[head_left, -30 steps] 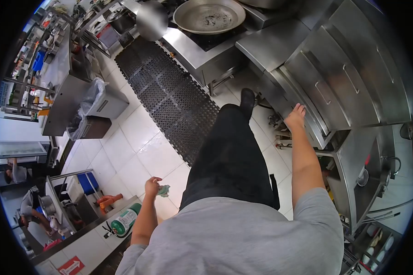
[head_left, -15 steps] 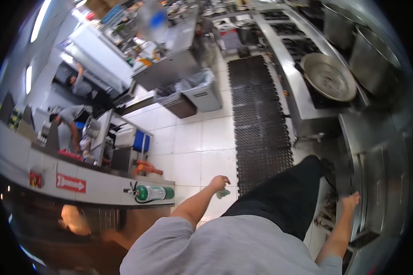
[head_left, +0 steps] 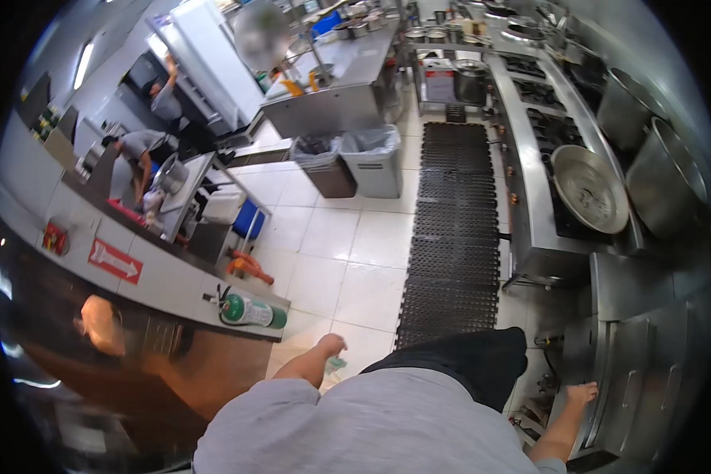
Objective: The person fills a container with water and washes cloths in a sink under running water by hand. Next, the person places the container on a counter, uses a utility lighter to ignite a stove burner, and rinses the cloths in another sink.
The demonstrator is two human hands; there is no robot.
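My left hand (head_left: 333, 345) hangs low in front of my body, its fingers curled, with a small greenish cloth (head_left: 336, 364) showing just beneath it. Over at the lower right, my right hand (head_left: 583, 393) is beside the edge of the steel drawer unit (head_left: 630, 387). Its fingers are partly visible and bent; nothing is seen in them, and whether they touch the steel edge is unclear. Between my two hands lies the near end of the black perforated floor mat (head_left: 450, 237).
A stove (head_left: 541, 229) with a wide pan (head_left: 590, 188) and tall pots (head_left: 667, 182) runs along the right. Two lined bins (head_left: 371, 166) stand ahead. A green extinguisher (head_left: 251, 311) is at left. Two people (head_left: 146, 146) are at the far left.
The view has swung left and up, showing more of the aisle, stove and people. My left hand still has the cloth. My right hand stays beside the steel unit.
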